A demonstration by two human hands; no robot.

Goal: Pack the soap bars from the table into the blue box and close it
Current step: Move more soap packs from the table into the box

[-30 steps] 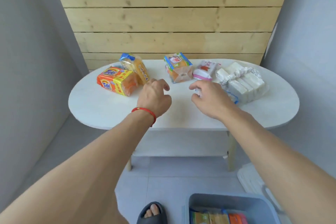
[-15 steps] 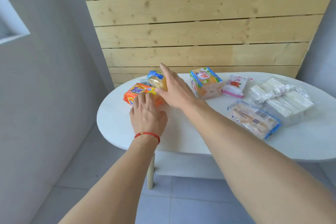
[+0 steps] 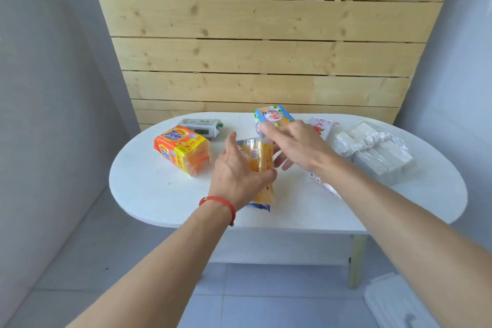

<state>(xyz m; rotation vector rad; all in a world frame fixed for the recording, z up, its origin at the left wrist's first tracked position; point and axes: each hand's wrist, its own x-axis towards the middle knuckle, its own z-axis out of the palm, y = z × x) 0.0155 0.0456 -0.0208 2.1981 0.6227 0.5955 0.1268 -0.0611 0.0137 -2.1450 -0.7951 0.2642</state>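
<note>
My left hand (image 3: pixel 241 172), with a red string at the wrist, is closed around a yellow soap pack in clear wrap with blue ends (image 3: pixel 262 168), held just above the white table (image 3: pixel 165 194). My right hand (image 3: pixel 298 145) hovers beside it with fingers spread, reaching over a blue-and-orange soap pack (image 3: pixel 273 116). An orange Tide soap pack (image 3: pixel 182 150) lies to the left. A pink-and-white bar (image 3: pixel 323 126) and a bagged bundle of white bars (image 3: pixel 378 152) lie to the right. Part of a wrapped pack (image 3: pixel 323 184) shows under my right forearm. The blue box is out of view.
A grey-white device (image 3: pixel 202 128) sits at the back left of the table. A clear plastic lid (image 3: pixel 396 303) lies on the tiled floor at lower right. A wooden plank wall stands behind the table, grey walls on both sides.
My left hand left the Tide pack and took hold of the yellow pack, bringing it toward me. My right hand let go of that pack and moved right toward the blue-and-orange pack.
</note>
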